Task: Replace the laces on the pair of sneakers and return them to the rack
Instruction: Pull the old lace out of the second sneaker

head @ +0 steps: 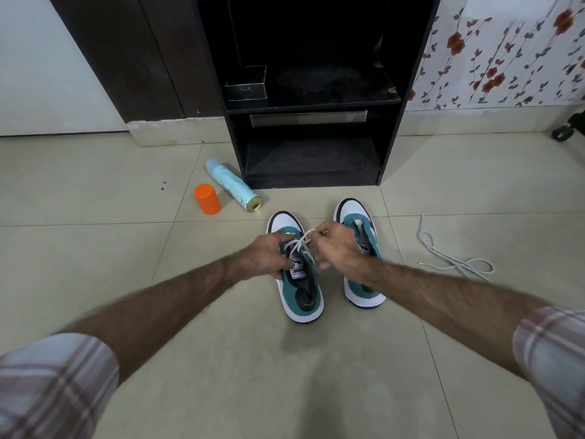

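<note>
Two white and teal sneakers stand side by side on the tiled floor, toes pointing at the black rack (392, 99). The left sneaker (302, 299) carries a white lace (299, 245) threaded across its eyelets. My left hand (266, 258) grips the left side of that sneaker by the tongue. My right hand (335, 245) pinches the lace's end above the eyelets. The right sneaker (364, 293) has no lace and is partly hidden behind my right wrist.
A loose white lace (456, 261) lies on the floor to the right of the sneakers. A light blue spray can (232, 188) lies on its side with its orange cap (207, 199) beside it, left of the rack. A small dark box (246, 83) sits on the rack's shelf.
</note>
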